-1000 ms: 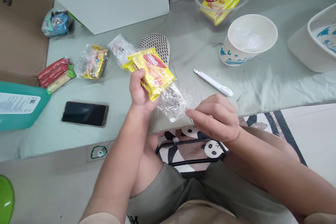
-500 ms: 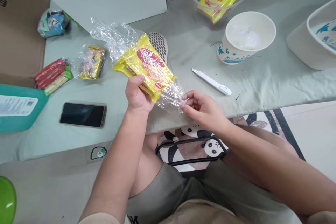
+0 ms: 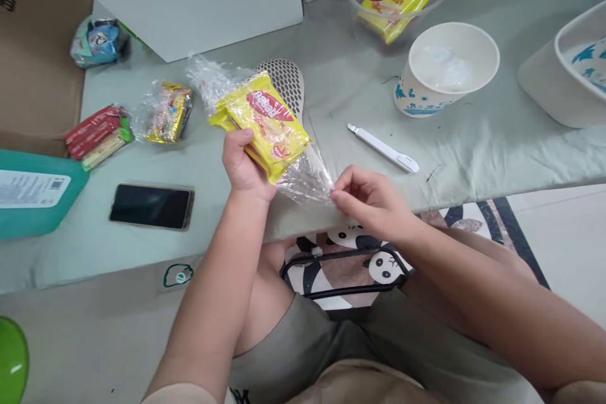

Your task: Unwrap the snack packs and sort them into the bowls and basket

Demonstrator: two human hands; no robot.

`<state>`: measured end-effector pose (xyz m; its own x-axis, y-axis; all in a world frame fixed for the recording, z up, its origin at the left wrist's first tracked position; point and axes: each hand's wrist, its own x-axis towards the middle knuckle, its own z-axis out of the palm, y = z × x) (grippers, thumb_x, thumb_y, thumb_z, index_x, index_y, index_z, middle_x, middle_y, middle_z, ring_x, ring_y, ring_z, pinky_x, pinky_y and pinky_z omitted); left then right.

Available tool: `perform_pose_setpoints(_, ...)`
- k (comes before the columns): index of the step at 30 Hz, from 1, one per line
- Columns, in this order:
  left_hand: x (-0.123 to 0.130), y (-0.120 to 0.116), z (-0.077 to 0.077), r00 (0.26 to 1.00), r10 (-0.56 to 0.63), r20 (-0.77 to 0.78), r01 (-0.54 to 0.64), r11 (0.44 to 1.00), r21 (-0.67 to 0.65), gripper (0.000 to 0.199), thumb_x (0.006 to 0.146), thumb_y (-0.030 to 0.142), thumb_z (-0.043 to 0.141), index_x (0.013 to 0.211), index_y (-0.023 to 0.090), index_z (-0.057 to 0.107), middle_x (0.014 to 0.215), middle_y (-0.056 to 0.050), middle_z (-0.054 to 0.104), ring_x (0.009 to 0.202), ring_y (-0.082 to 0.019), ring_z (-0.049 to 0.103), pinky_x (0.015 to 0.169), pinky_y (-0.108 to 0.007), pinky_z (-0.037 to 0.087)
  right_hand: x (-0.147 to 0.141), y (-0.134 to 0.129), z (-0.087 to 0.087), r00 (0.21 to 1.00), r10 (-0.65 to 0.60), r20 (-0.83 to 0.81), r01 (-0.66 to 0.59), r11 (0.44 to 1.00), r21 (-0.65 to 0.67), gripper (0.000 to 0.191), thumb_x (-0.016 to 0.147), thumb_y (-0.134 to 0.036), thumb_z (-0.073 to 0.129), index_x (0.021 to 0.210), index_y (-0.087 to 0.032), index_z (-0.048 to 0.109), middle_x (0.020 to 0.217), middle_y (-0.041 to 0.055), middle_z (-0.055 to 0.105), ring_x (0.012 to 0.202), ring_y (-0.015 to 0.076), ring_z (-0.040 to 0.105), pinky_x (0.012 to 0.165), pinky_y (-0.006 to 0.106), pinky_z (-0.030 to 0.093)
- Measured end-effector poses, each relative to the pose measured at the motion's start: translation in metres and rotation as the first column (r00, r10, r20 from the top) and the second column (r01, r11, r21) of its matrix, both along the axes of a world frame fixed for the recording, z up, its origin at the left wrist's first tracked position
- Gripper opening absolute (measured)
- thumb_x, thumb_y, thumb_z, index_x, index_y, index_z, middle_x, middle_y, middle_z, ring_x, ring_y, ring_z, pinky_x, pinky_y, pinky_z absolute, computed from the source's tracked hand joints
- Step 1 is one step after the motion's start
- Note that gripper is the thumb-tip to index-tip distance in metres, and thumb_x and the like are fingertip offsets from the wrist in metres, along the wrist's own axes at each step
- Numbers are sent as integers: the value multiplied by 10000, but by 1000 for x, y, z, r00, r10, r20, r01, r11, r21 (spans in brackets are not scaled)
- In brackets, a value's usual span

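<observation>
Yellow nabati wafer packets (image 3: pixel 269 120), stacked in clear plastic film (image 3: pixel 303 180), sit at the centre, raised above the near part of the green tablecloth (image 3: pixel 350 88). We hold the stack in the left hand (image 3: pixel 247 164): the hand is partly closed, the thumb lies over the near left edge, and the fingers pass beneath, mostly hidden. Our left forearm points up and slightly right, in line with the wrist.

We pinch the film's lower right end between thumb and index finger of the right hand (image 3: pixel 369 202); its other fingers are curled. Our right forearm enters from the lower right, angled up and left.

Behind the stack, we see a perforated grey pad (image 3: pixel 288 83), partly covered. A white utility knife (image 3: pixel 384 149) lies beyond the right hand. Farther right stands a paper tub (image 3: pixel 419 101) containing crumpled clear film (image 3: pixel 447 69). Left of the left forearm, we find a smartphone (image 3: pixel 151 206) lying screen up.
</observation>
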<state>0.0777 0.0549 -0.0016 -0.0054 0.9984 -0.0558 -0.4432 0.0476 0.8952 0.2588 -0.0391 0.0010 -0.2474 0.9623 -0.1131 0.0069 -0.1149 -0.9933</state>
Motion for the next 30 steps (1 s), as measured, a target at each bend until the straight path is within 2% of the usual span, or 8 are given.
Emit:
perform_pose_setpoints(3, -1, -4, 5, 996, -61, 63, 65, 996, -61, 408, 639, 413, 639, 1025, 290, 680, 968, -52, 759, 1195, -321, 677, 918, -417, 614, 3, 0, 2, 985, 172, 21, -172, 985, -1, 162, 868, -320, 628, 799, -194, 552, 646, -31, 540, 569, 86, 457, 530, 242, 369)
perform_pose_setpoints(5, -1, -7, 9, 992, -64, 110, 70, 996, -57, 425, 644, 379, 629, 1056, 291, 687, 922, -52, 759, 1191, -326, 685, 908, -422, 620, 6, 2, 3, 982, 183, 55, -183, 983, -6, 156, 860, -304, 609, 773, -197, 536, 644, -30, 526, 581, 87, 444, 541, 245, 359)
perform_pose_setpoints(9, 2, -12, 12, 985, -83, 149, 91, 995, -45, 454, 630, 353, 612, 1071, 280, 695, 873, -55, 755, 1198, -346, 691, 901, -454, 629, 7, 5, 2, 997, 34, 72, -30, 997, -64, 229, 891, -418, 562, 839, -195, 550, 723, -3, 554, 643, 110, 491, 593, 273, 398)
perform_pose_setpoints(12, 5, -16, 12, 985, -124, 121, 133, 988, -75, 461, 584, 352, 620, 1034, 277, 689, 913, -54, 764, 1200, -368, 695, 859, -464, 639, 5, 8, 0, 1000, -11, 20, 14, 991, -134, 324, 858, -495, 608, 945, -185, 567, 799, 19, 602, 685, 124, 548, 614, 285, 434)
perform_pose_setpoints(16, 8, -19, 11, 977, -197, 86, 207, 970, -130, 520, 521, 323, 634, 1037, 289, 676, 936, -43, 770, 1161, -367, 715, 815, -449, 643, 2, 9, -1, 998, -27, 49, 33, 993, -116, 327, 859, -500, 629, 776, -195, 544, 659, -28, 513, 588, 85, 440, 532, 258, 337)
perform_pose_setpoints(20, 9, -19, 8, 978, -195, 72, 202, 973, -110, 563, 539, 310, 640, 1100, 281, 671, 924, -39, 770, 1106, -343, 738, 825, -431, 639, 3, 9, -1, 993, -106, 51, 110, 992, -70, 315, 873, -445, 613, 698, -206, 505, 586, -53, 446, 538, 69, 361, 494, 253, 263)
perform_pose_setpoints(26, 9, -17, 9, 968, -229, 100, 242, 961, -136, 576, 592, 359, 611, 1160, 285, 667, 951, -51, 780, 1075, -342, 746, 791, -444, 635, 5, 8, 3, 989, -146, -9, 146, 987, -63, 289, 853, -396, 627, 674, -209, 499, 564, -51, 448, 532, 70, 364, 498, 243, 270)
perform_pose_setpoints(30, 8, -18, 10, 972, -219, 84, 230, 962, -148, 543, 588, 373, 596, 1115, 272, 684, 914, -62, 775, 1108, -363, 731, 791, -469, 638, 5, 8, -1, 983, -158, -94, 149, 985, -92, 279, 840, -384, 642, 660, -209, 519, 542, -42, 484, 520, 76, 395, 504, 247, 296)
